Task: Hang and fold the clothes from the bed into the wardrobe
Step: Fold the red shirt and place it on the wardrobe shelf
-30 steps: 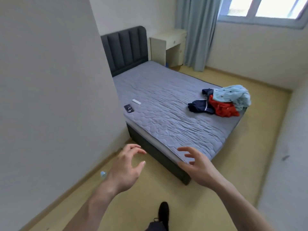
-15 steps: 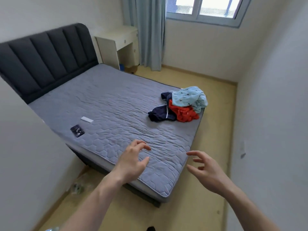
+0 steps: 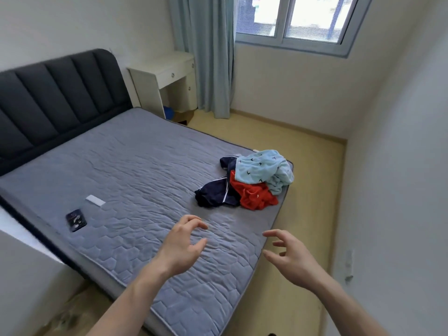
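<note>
The bed stretched out in front of me, its grey quilted mattress bare of sheets, dark padded headboard at the far left. On its far right corner sat the pile of clothes: a light blue patterned piece on top, red under it, navy with white stripes spreading toward the middle. Near the left edge lay a dark phone, and just beyond it a small white remote.

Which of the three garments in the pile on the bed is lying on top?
The light blue patterned garment. It drapes over the red garment and the navy striped garment, which lie beneath and in front.
</note>
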{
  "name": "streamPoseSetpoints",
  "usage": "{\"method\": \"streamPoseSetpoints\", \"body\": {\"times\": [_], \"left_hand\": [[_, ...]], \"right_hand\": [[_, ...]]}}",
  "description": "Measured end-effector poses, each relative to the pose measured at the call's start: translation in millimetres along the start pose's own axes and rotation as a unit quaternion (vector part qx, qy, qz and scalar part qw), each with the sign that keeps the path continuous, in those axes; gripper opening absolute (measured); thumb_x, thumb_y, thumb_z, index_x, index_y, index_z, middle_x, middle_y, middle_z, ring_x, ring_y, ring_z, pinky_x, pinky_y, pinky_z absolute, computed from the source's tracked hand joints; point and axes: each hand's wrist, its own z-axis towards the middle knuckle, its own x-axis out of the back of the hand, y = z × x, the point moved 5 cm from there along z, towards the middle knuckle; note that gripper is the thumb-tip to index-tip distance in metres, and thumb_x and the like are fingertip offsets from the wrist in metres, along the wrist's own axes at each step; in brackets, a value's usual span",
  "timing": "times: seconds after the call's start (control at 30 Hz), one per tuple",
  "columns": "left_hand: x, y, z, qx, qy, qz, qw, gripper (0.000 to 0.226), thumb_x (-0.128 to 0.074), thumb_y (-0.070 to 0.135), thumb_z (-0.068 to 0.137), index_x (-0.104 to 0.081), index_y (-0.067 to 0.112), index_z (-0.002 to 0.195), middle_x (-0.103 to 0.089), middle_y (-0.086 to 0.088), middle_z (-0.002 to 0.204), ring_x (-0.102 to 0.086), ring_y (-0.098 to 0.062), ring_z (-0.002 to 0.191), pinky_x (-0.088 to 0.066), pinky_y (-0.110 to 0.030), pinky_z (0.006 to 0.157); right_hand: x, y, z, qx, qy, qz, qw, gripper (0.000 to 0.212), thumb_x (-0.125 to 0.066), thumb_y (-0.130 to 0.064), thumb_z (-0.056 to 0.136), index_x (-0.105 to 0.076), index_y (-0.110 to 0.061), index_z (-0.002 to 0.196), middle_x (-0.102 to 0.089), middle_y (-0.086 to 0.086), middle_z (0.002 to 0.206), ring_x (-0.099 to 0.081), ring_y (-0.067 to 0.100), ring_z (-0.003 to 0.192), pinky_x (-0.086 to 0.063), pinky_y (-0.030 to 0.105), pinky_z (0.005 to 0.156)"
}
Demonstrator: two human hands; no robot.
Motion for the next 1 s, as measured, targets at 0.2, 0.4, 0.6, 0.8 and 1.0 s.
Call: {"method": "streamPoseSetpoints", "body": {"times": [0.2,0.4,0.6,0.8,1.0], "left_hand": [[-28.3,30.5,60.6,0.062,0.054,-0.007,0.997,0.021,-0.073,0.031,0.091,-0.066,0.036,0.110,-0.051,0.019,0.125,-0.053,0.000,0.120,-0.043,-0.025,0.105],[-34.4,33.1,109.6,0.116,0.069,-0.016,0.991,0.020,-0.073,0.031,0.092,-0.066,0.036,0.110,-0.050,0.021,0.126,-0.053,0.001,0.120,-0.041,-0.022,0.106],[-33.1,-7.0,176.6,0.164,0.073,-0.011,0.984,0.019,-0.072,0.030,0.092,-0.066,0.036,0.108,-0.051,0.022,0.125,-0.055,0.001,0.116,-0.041,-0.020,0.102],[-64.5,-50.1,258.3,0.215,0.005,-0.018,0.977,0.018,-0.068,0.034,0.092,-0.058,0.044,0.104,-0.047,0.026,0.121,-0.066,-0.009,0.099,-0.048,-0.028,0.097],[-102.5,-81.4,328.4,0.254,-0.029,-0.029,0.966,0.017,-0.064,0.038,0.091,-0.059,0.042,0.107,-0.044,0.029,0.120,-0.066,-0.010,0.089,-0.052,-0.035,0.093]], "right_hand": [[58.0,26.4,103.2,0.025,-0.067,-0.030,0.997,0.034,-0.072,-0.039,0.090,-0.058,-0.049,0.119,-0.055,-0.024,0.130,-0.057,-0.004,0.114,-0.052,0.024,0.093],[68.3,22.6,187.9,0.057,-0.136,-0.053,0.988,0.037,-0.069,-0.037,0.092,-0.058,-0.043,0.126,-0.052,-0.024,0.131,-0.057,0.000,0.116,-0.052,0.025,0.094],[66.1,38.4,271.7,0.045,-0.175,-0.078,0.981,0.038,-0.068,-0.036,0.090,-0.057,-0.045,0.125,-0.052,-0.025,0.130,-0.056,-0.003,0.113,-0.051,0.021,0.091],[66.8,81.9,355.9,-0.002,-0.187,-0.107,0.977,0.043,-0.067,-0.031,0.091,-0.056,-0.039,0.131,-0.051,-0.021,0.132,-0.056,0.001,0.114,-0.052,0.018,0.082],[47.1,133.8,441.4,-0.055,-0.220,-0.126,0.966,0.051,-0.066,-0.025,0.090,-0.052,-0.032,0.138,-0.052,-0.012,0.136,-0.058,0.006,0.111,-0.052,0.026,0.093]]}}
